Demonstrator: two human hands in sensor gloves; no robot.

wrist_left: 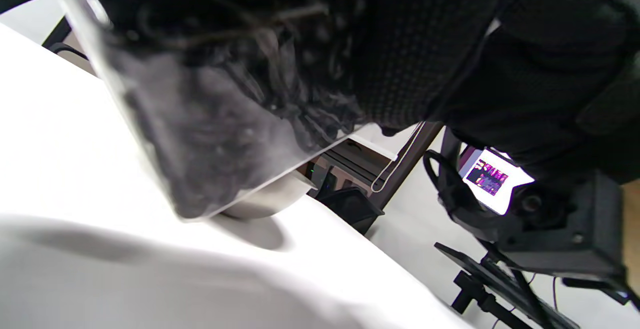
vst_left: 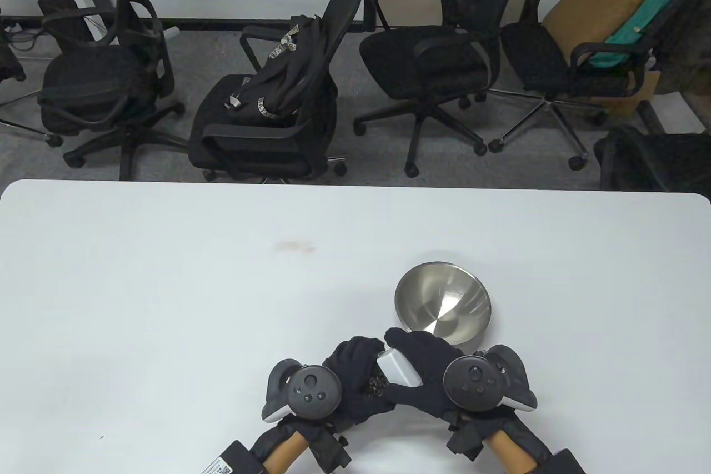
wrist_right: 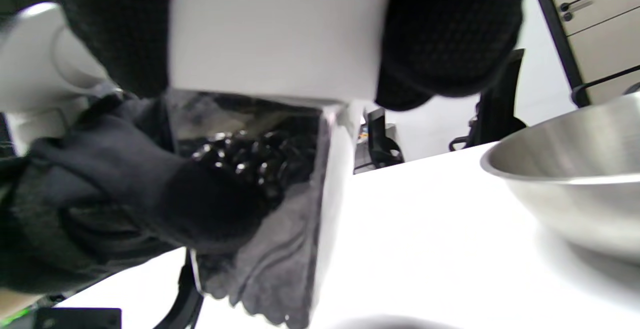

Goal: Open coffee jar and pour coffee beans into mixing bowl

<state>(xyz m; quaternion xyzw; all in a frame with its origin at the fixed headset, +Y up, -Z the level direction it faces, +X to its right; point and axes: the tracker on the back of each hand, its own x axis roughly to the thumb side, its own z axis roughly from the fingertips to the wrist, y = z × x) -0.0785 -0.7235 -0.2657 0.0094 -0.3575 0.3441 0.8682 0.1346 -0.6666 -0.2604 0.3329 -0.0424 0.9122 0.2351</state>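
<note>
A clear square coffee jar (vst_left: 377,383) with dark beans stands tilted near the table's front edge; it also shows in the left wrist view (wrist_left: 200,134) and the right wrist view (wrist_right: 280,189). My left hand (vst_left: 355,379) grips the jar's body. My right hand (vst_left: 422,371) grips its white lid (vst_left: 397,367), which sits on the jar's top in the right wrist view (wrist_right: 275,34). The steel mixing bowl (vst_left: 442,303) stands empty just behind the hands, and its rim shows in the right wrist view (wrist_right: 575,169).
The white table (vst_left: 222,285) stretches wide to the left and back. Several black office chairs (vst_left: 427,63) stand on the floor beyond its far edge.
</note>
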